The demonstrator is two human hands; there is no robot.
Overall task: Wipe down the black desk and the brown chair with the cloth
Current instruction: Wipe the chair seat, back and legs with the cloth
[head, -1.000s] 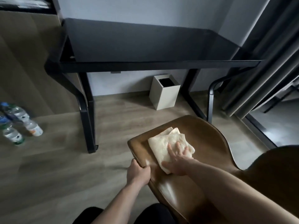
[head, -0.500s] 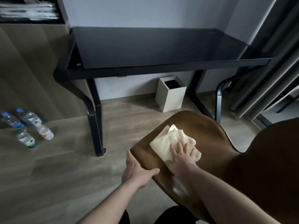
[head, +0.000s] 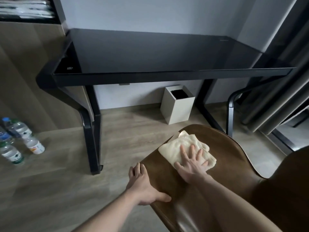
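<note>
A cream folded cloth (head: 173, 145) lies on the front part of the brown chair (head: 234, 158) seat. My right hand (head: 192, 166) presses flat on the cloth with fingers spread and straight. My left hand (head: 143, 186) grips the seat's left edge, thumb on top and fingers curled over the side. The black desk (head: 150, 54) stands beyond the chair against the wall, its glossy top bare.
A white square bin (head: 177, 108) stands under the desk by the wall. Several water bottles (head: 18, 141) stand on the wooden floor at left. Grey curtains (head: 284, 81) hang at right. The chair's backrest (head: 287, 190) rises at lower right.
My right hand has slid the cloth forward and to the right across the seat. My left hand has shifted back along the seat's left edge. The view has tilted up a little.
</note>
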